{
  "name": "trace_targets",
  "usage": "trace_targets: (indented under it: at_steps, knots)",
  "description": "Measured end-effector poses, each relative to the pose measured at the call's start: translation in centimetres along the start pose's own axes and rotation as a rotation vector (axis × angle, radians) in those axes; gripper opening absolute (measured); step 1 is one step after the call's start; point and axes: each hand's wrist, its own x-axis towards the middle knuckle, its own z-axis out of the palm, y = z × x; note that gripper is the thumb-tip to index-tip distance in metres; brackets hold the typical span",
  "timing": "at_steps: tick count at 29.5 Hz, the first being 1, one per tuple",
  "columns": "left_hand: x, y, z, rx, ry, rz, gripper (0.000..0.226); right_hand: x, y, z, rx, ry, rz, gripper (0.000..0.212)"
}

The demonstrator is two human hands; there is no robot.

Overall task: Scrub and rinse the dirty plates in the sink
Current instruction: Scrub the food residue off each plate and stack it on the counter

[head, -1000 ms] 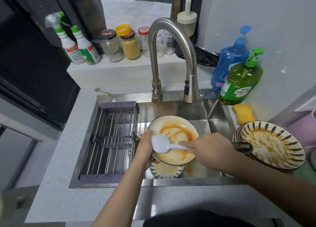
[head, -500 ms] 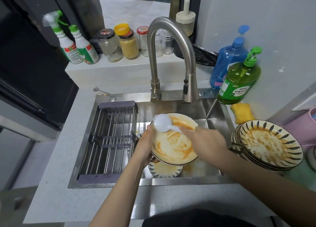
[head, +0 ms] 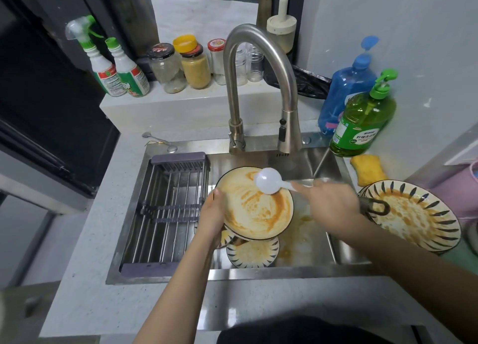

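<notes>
Scrub step. Left hand [head: 213, 215] grips plate [head: 254, 206] tilted over sink [head: 320, 162]; right hand [head: 328, 204] holds white scrubber [head: 269, 181] at upper rim. Next: work remaining orange streaks, then rinse; tap dry.

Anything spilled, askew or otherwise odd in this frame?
Orange sauce is smeared across the sink floor beside the plates. The right hand works the held plate with a white spoon, while the yellow sponge lies unused on the counter.

The white spoon [head: 267, 181] in the right hand [head: 328, 206] has swept up to the plate's [head: 254, 214] far rim, smearing the sauce.
</notes>
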Motion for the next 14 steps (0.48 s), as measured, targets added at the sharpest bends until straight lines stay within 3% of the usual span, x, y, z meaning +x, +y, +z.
trace_targets:
  at_steps: [4,10,14]
  knots:
    - [-0.5,0.3,0.6,0.08,0.063,0.073,0.049,-1.2,-1.3,-1.0,-0.094,-0.078,-0.111,0.045]
    - [-0.2,0.3,0.9,0.179,-0.028,0.079,0.049,0.6,-1.2,-0.9,-0.124,0.06,-0.112,0.057]
    - [0.5,0.5,0.1,0.133,0.07,0.128,0.053,0.1,0.2,-1.0,-0.184,-0.076,-0.101,0.049]
